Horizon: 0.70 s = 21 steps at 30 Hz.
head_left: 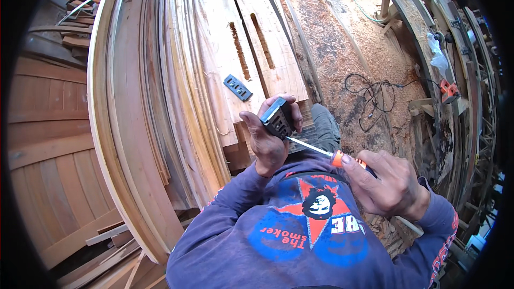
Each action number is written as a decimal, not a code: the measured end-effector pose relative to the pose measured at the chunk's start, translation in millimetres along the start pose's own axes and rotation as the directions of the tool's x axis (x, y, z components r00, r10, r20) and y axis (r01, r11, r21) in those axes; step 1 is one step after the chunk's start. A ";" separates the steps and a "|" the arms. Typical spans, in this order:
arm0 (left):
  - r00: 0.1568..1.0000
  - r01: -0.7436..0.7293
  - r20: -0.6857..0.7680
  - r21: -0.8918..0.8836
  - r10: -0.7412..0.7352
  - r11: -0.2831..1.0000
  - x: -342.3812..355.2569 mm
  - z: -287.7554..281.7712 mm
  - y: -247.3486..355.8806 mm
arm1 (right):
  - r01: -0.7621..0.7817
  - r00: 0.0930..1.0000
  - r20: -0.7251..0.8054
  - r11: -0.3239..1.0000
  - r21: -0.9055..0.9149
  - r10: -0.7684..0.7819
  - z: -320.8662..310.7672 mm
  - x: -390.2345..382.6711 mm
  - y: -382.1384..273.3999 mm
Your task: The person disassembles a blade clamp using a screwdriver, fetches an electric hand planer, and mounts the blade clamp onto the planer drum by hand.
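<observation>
My left hand is closed round a small dark block-shaped device with slots in its face; its exact kind I cannot make out. In my right hand is a screwdriver with an orange and dark handle. Its metal shaft points left, and the tip meets the lower edge of the device. A flat dark grey slotted plate lies on the pale timber just beyond my left hand. Two thick pale boards lie side by side there, each with a long rough slot cut into it.
Long stacked planks run along my left, beside a panelled wooden door. Sawdust and shavings cover the floor at the right. A tangled black cable leads toward an orange tool by the timber rack.
</observation>
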<state>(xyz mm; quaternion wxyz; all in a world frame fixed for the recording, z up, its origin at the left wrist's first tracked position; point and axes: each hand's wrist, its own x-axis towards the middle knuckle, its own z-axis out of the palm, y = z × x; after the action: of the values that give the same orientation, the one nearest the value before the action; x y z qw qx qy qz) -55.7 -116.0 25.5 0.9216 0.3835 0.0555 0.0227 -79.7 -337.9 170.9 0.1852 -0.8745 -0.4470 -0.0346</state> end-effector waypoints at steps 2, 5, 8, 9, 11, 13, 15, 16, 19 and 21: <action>0.998 -0.023 0.063 0.019 0.022 1.000 -1.4 -4.8 -0.8 | -0.032 0.999 0.033 0.999 0.012 0.031 -0.4 0.5 -1.9; 0.996 -0.053 0.072 0.047 0.050 0.997 -2.8 -6.6 -0.5 | -0.012 1.000 0.026 1.000 0.015 0.012 1.0 0.8 -2.0; 0.996 -0.077 0.058 0.055 0.074 0.995 -0.2 -7.6 -0.6 | -0.027 0.999 0.023 0.999 0.020 0.027 2.4 2.8 -2.0; 0.996 -0.070 0.056 0.054 0.067 0.996 0.5 -8.7 -0.6 | -0.033 0.999 0.027 0.999 0.023 0.032 4.3 3.8 -1.0; 0.996 -0.073 0.052 0.048 0.070 0.996 3.7 -11.0 -0.4 | -0.095 0.994 -0.042 0.975 0.201 0.105 11.7 5.8 3.4; 0.997 -0.057 0.043 0.029 0.056 0.998 6.0 -9.6 -1.3 | -0.114 0.987 -0.077 0.950 0.291 0.142 18.0 6.4 7.5; 0.997 -0.075 -0.005 0.064 0.075 0.995 9.7 -4.5 -1.5 | -0.121 0.978 -0.115 0.920 0.372 0.175 21.4 5.2 9.8; 0.997 -0.080 0.006 0.058 0.079 0.995 8.6 -4.9 -2.0 | -0.105 0.978 -0.128 0.921 0.375 0.164 21.0 3.6 9.1; 0.997 -0.069 -0.016 0.028 0.070 0.997 6.2 -10.7 -11.4 | -0.044 0.989 -0.130 0.974 0.223 0.075 16.4 -3.0 6.0; 0.989 -0.137 -0.036 0.098 0.141 0.986 4.3 -17.8 -22.3 | 0.006 0.998 -0.058 0.999 0.032 -0.004 9.1 -2.9 0.4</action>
<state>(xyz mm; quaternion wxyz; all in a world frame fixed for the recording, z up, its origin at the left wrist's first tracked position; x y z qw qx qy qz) -53.6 -118.8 -3.2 0.8970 0.4294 0.0494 0.0924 -82.1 -337.1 161.6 0.2121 -0.8688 -0.4443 -0.0529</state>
